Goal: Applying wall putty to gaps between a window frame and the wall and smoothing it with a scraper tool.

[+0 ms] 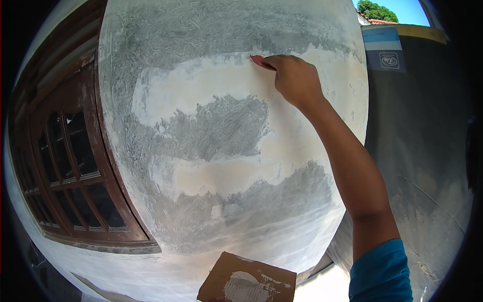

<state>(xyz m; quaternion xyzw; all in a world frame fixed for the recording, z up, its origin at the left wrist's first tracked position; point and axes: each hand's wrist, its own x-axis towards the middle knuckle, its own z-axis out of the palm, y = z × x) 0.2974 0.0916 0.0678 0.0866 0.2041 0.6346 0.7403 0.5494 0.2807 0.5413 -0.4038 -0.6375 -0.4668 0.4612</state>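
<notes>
My right hand [298, 80] is raised against the wall [221, 126], its fingers closed round a small red putty scraper [260, 61]. The scraper's edge meets the upper border of a white putty band [201, 80], where bare grey plaster begins. More putty runs down the right side of the wall and back left in a lower band, with a rough grey patch between. At the bottom of the view is a brown board [214, 282] bearing a mound of white putty [246, 288]. My left hand does not show; what supports the board is out of sight.
A brown wooden window [90, 196] with dark panes lies along the left of the wall. Beyond the wall's right edge hangs a dark grey sheet [417, 126] with a blue and white label [383, 45]. A green tree [376, 11] shows at the upper right.
</notes>
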